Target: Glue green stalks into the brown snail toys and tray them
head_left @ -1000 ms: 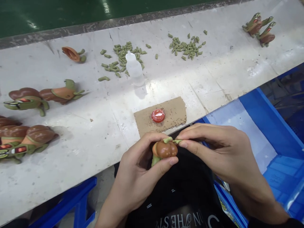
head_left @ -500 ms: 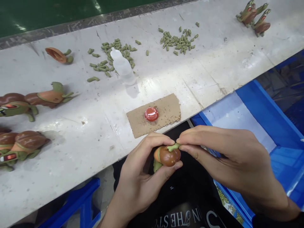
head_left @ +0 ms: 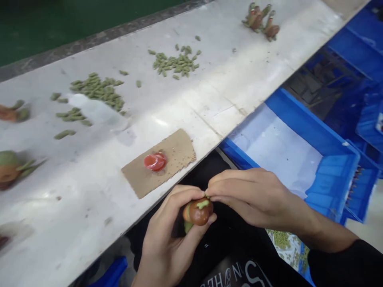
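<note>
My left hand (head_left: pixel 176 235) is closed around a small toy figure (head_left: pixel 199 215) with a glossy brown rounded shell, an orange band and green below. On the shell lies a small green limb-like piece (head_left: pixel 203 204). My right hand (head_left: pixel 248 199) is pinched at the figure's upper edge, its fingertips on the end of that green piece and touching my left fingertips. The pinched end is mostly hidden. In front of my hands, a red round cap or dish (head_left: pixel 155 161) with a shiny surface sits on a cardboard strip (head_left: pixel 179 149) at the table's edge.
A translucent bottle (head_left: pixel 98 111) stands beside a pile of small green pieces (head_left: pixel 101 89). Another green pile (head_left: pixel 176 63) lies farther back. Toy figures (head_left: pixel 260 22) stand at the far right, and another figure (head_left: pixel 10 167) lies left. A blue bin (head_left: pixel 326 167) is beside me.
My view has swung to the right, so the table things sit farther left. The green piece now lies lower against the shell, and my right fingertips have closed in on the figure.
</note>
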`<action>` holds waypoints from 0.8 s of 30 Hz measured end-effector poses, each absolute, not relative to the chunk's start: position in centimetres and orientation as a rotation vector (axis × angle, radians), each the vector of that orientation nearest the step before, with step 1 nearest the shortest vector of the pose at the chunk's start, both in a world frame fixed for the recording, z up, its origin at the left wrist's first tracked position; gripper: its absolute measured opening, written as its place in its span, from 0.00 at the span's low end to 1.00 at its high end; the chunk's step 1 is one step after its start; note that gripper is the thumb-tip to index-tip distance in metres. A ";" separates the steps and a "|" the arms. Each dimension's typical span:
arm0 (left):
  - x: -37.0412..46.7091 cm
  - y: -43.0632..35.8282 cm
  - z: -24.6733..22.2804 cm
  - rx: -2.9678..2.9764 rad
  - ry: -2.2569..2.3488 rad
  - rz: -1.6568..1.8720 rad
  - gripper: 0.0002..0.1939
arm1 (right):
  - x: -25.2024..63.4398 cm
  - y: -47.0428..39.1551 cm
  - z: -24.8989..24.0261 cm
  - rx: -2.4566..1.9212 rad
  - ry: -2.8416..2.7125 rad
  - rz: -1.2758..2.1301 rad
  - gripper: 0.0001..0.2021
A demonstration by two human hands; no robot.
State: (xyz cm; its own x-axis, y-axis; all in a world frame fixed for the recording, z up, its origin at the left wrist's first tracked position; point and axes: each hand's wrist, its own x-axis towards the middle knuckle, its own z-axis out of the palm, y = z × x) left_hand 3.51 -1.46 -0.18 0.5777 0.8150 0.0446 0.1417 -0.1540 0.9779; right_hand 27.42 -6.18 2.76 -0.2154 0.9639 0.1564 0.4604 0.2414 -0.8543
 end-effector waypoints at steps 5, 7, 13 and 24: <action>6.0 -2.1 0.0 1.386 0.985 0.472 0.07 | 30.6 -7.8 3.4 -1.452 -1.733 0.818 0.10; 7.6 -1.8 -0.4 1.283 0.939 0.337 0.10 | 31.8 -8.6 3.8 -1.542 -1.806 0.720 0.19; 12.7 -0.8 -2.9 1.067 0.786 0.103 0.16 | 32.1 -9.8 1.1 -1.556 -2.223 0.736 0.17; 11.1 -2.4 -6.1 1.132 1.092 0.261 0.27 | 39.7 -5.6 -7.8 -2.113 -1.334 0.805 0.09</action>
